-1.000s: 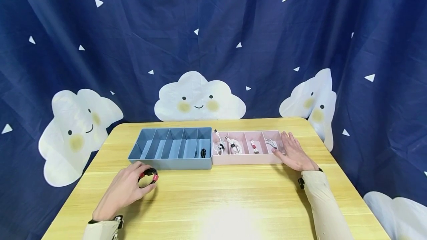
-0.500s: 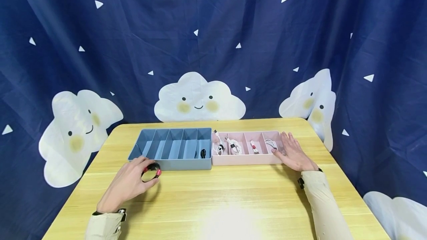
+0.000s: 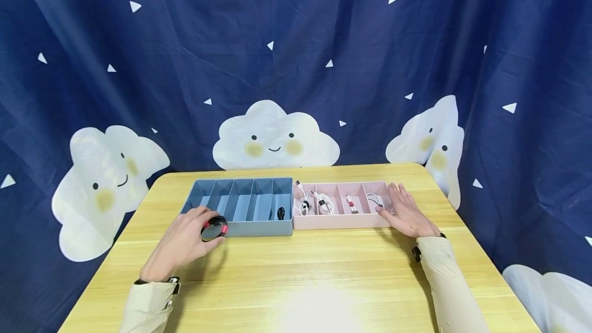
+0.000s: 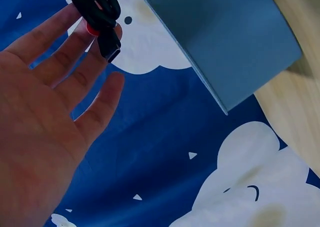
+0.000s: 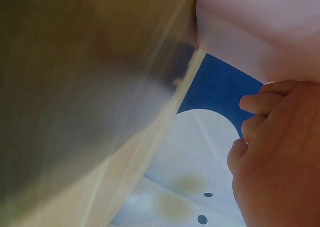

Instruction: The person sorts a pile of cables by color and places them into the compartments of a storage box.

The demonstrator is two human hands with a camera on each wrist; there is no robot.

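A coiled black cable [image 3: 214, 228] with red ties is pinched between the thumb and fingers of my left hand [image 3: 182, 240], just in front of the blue divided box [image 3: 259, 228]. In the left wrist view, the black cable [image 4: 102, 17] shows a plug end near the fingertips, with the blue box [image 4: 235, 42] beyond. My right hand [image 3: 409, 213] rests with extended fingers on the right end of the pink divided box [image 3: 342, 221]. The right wrist view has this hand [image 5: 285, 152] against the pink box [image 5: 260, 27].
Inside the blue box's rightmost compartment lies a small black cable [image 3: 280, 213]. White cables [image 3: 326, 204] and other bundled cables occupy the pink box's compartments. Both boxes stand side by side on a wooden table [image 3: 277, 276]. A dark blue curtain hangs behind.
The left hand has moved forward and slightly right with the coiled cable, up to the blue box's front left. The right hand stays at the pink box.
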